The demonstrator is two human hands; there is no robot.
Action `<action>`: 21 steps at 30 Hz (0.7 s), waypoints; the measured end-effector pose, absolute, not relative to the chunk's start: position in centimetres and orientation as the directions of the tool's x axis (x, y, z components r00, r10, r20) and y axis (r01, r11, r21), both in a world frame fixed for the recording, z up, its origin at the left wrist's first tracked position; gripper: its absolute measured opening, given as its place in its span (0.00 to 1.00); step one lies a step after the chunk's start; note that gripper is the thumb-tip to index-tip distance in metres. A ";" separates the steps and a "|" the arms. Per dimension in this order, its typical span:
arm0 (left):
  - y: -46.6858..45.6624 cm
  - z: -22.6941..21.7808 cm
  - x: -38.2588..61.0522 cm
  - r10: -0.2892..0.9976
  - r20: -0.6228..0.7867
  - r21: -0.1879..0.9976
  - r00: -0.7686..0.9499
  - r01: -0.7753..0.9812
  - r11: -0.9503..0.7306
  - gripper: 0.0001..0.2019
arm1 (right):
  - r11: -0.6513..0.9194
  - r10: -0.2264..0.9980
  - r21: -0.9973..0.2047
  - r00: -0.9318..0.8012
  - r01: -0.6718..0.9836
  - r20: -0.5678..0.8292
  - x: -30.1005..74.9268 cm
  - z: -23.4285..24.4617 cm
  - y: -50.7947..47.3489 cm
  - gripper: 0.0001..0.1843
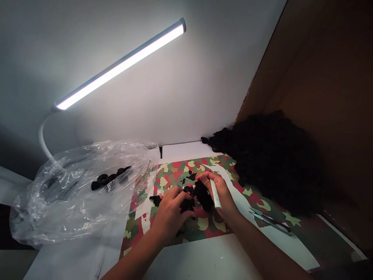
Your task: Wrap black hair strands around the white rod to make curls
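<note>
My left hand [171,208] is curled with its fingers and thumb closed round a small black piece [186,204]. Its exact shape is hidden by the fingers. In my right hand [223,194] is a slim tool with a white, wrapped-looking handle [215,195]; its working tip cannot be made out. Just left of the right hand lies a larger black piece [203,195], close to both hands. Black scraps [156,200] are scattered around the left hand on a camouflage-patterned sheet [204,223].
At the right, a large heap of black pieces [279,159] leans by a brown board [329,89]. Small scissors [274,222] lie nearer. A clear plastic bag [72,206] on the left holds round black parts [102,179]. A lit tube lamp [122,66] hangs above.
</note>
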State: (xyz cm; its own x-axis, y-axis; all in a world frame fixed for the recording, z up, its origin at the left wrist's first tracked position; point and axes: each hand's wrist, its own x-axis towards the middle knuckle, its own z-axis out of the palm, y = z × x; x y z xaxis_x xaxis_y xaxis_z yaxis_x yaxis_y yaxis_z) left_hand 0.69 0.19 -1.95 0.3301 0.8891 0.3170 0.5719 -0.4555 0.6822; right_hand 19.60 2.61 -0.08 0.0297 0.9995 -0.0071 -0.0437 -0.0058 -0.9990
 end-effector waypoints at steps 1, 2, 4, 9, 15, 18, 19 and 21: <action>0.2 -1.8 0.8 0.878 0.353 0.671 0.324 0.566 -0.479 0.04 | 0.020 1.000 -1.000 0.024 -0.012 0.019 19.6 -0.1 2.5 0.22; 0.1 -1.7 0.9 0.870 0.391 0.673 0.299 0.552 -0.492 0.00 | 0.045 0.999 -0.999 0.011 0.018 0.045 19.6 -0.1 2.4 0.21; 0.1 -1.3 1.1 0.863 0.457 0.711 0.215 0.494 -0.500 0.05 | 0.079 0.996 -0.995 -0.040 0.068 0.077 19.3 0.2 1.9 0.17; -0.3 -1.1 1.1 0.838 0.510 0.773 0.195 0.324 -0.545 0.04 | 0.086 0.974 -0.985 -0.219 0.149 0.052 18.7 1.2 0.8 0.09; 0.3 -1.4 0.2 0.957 0.280 0.960 0.074 0.013 -0.281 0.02 | 0.175 0.977 -0.920 -0.177 0.351 0.118 19.2 1.0 1.3 0.12; 0.7 -1.5 0.1 0.966 0.200 0.979 0.161 0.008 -0.204 0.05 | 0.235 0.971 -0.863 -0.155 0.447 0.183 19.2 0.4 1.3 0.08; 0.8 -1.6 0.1 0.964 0.199 0.975 0.178 0.063 -0.213 0.07 | 0.273 0.962 -0.840 -0.163 0.469 0.221 19.1 0.2 1.3 0.08; 0.7 -1.7 0.2 0.955 0.253 0.936 0.154 0.212 -0.282 0.08 | 0.369 0.930 -0.773 -0.208 0.516 0.305 18.9 -0.1 1.1 0.05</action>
State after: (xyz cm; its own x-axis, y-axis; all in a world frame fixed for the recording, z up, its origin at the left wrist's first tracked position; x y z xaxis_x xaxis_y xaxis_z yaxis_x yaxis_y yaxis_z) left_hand 0.16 0.73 -1.71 0.1539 0.9551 0.2530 0.2120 -0.2820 0.9357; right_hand 18.89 1.08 -0.09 -0.2080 0.9295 0.3045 0.5159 0.3688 -0.7732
